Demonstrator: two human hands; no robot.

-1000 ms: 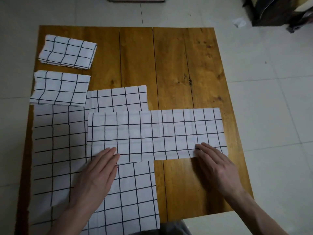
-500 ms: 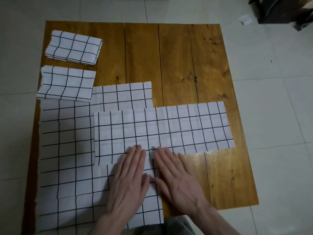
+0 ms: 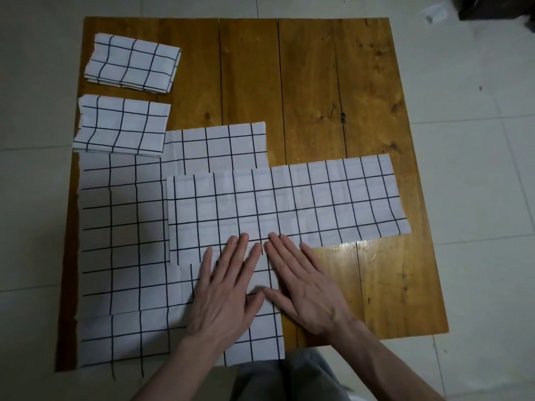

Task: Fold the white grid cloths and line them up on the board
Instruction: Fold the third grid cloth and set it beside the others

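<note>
A long folded strip of white grid cloth point(image 3: 289, 204) lies across the middle of the wooden board point(image 3: 318, 82). My left hand point(image 3: 228, 290) and my right hand point(image 3: 307, 285) lie flat side by side, fingers spread, pressing on the strip's near edge at its middle. Under the strip, larger unfolded grid cloths point(image 3: 124, 256) cover the board's near left part. Two small folded grid cloths sit one behind the other at the far left: one folded cloth point(image 3: 133, 66) at the back, another folded cloth point(image 3: 123, 125) in front of it.
The board rests on a pale tiled floor point(image 3: 477, 169). Bare wood shows at the far right and the near right corner point(image 3: 399, 285). A dark object point(image 3: 498, 7) stands on the floor at the far right. My knees show below the board's near edge.
My hands slid from the strip's two near corners inward to its middle, where they now lie side by side. The view shifted slightly; the cloths stayed put.
</note>
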